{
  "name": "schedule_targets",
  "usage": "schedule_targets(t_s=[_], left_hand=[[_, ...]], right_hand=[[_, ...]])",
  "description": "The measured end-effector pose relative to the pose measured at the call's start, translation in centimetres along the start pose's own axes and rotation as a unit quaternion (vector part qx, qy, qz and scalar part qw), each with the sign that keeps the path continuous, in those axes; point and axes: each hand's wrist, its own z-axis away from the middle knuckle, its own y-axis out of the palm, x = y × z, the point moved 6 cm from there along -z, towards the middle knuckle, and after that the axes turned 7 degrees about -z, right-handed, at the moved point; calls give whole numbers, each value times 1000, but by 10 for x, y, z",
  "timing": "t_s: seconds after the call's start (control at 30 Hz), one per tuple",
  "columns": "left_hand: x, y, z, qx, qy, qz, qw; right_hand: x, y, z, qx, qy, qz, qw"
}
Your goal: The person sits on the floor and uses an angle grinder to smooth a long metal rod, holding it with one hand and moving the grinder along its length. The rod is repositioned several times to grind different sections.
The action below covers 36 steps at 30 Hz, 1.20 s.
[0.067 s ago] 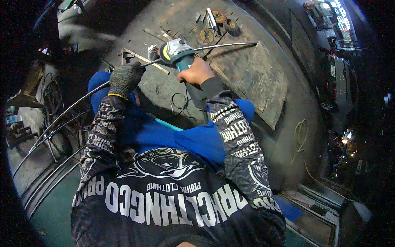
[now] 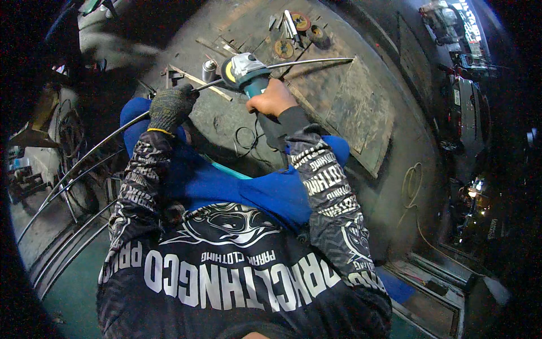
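Observation:
My left hand [image 2: 173, 107], in a dark knitted glove, is closed around a long, thin metal tube [image 2: 121, 129]. The tube slants from the lower left, through my grip, and on to the far right. My bare right hand [image 2: 275, 98] wraps the body of a teal and silver angle grinder [image 2: 247, 69]. Its yellow-faced disc [image 2: 228, 72] is at the tube, a little right of my glove; whether the two touch I cannot tell. Just left of the disc stands a spray can [image 2: 209, 71].
Grinding discs [image 2: 284, 48] and short metal pieces [image 2: 291, 25] lie on a worn wooden board [image 2: 361, 116] ahead. A black cord [image 2: 247, 140] loops on the floor between my knees. More curved tubes [image 2: 73, 244] rest at my left. A pale hose [image 2: 412, 182] coils at the right.
My right hand and the grinder have shifted very slightly to the right along the tube. My left hand stays almost in place.

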Motion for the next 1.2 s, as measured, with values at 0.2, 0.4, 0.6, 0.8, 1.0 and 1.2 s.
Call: schedule_targets(t_s=[0.2, 0.4, 0.6, 0.8, 1.0, 1.2], left_hand=[[1, -7, 7, -10, -9, 9, 1000], [-2, -16, 21, 11, -13, 11, 1000], [1, -39, 54, -58, 36, 13, 998], [-3, -57, 69, -53, -5, 50, 997], [-2, -60, 74, -81, 22, 14, 996], [-3, -56, 70, -99, 43, 17, 994]], right_hand=[[-46, -42, -12, -20, 17, -17, 1000], [-118, -105, -48, -50, 118, 6, 992], [-187, -163, -91, 83, 66, 30, 994], [-272, -247, -143, 8, 108, 2, 994], [-296, -286, -157, -60, 193, -15, 979], [-277, -262, -136, -109, 194, -68, 973]])
